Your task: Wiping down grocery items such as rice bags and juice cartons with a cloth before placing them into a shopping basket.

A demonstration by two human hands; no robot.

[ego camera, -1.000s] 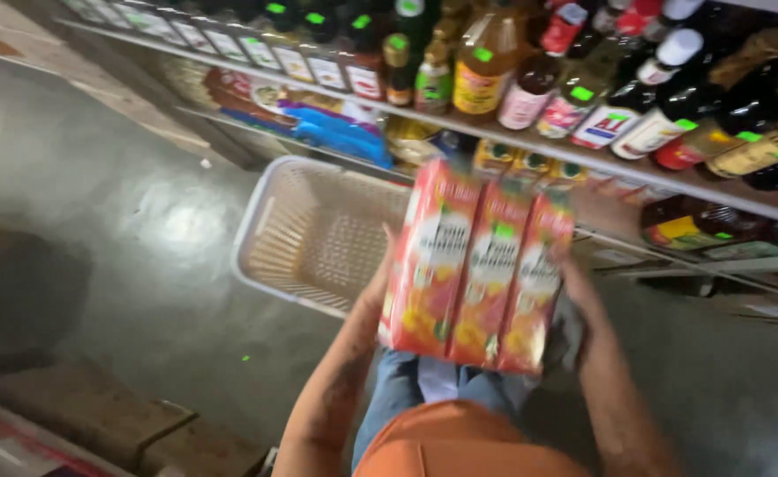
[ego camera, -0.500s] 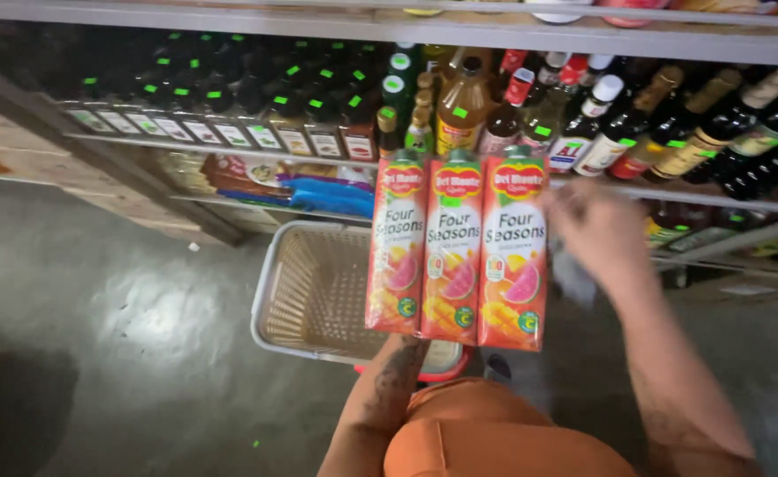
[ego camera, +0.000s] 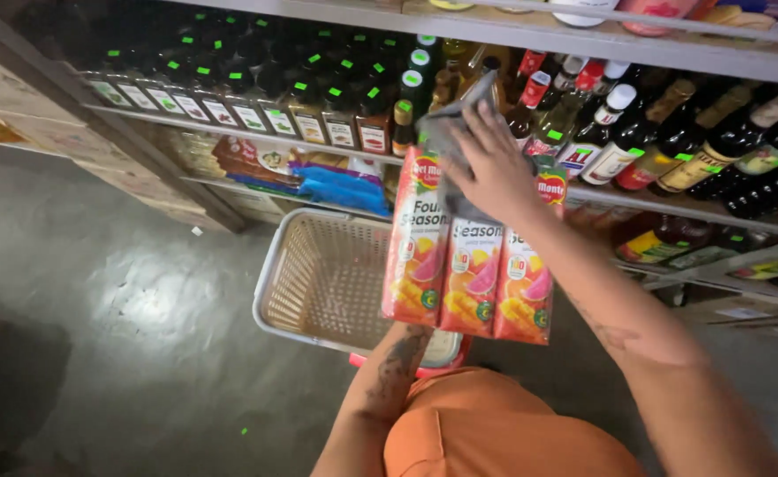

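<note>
Glossy carton pack (ego camera: 464,265); woven-look plastic basket (ego camera: 318,274)

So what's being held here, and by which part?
The left hand holds a three-pack of juice cartons from underneath, at its bottom end. The right hand presses a grey cloth against its upper front.

I'm standing in a shop, in a grocery aisle. From ten o'clock round to two o'clock run metal shelves (ego camera: 530,35) packed with stock: a long row of dark sauce bottles (ego camera: 256,97) with small green stickers on their caps, and at one to two o'clock taller bottles (ego camera: 671,141) with red and white caps. On a lower shelf at eleven o'clock lie packets in blue and red wrappers (ego camera: 336,187). At the centre below me sits a beige plastic shopping basket (ego camera: 318,265) on the bare grey concrete floor (ego camera: 115,309).
</note>
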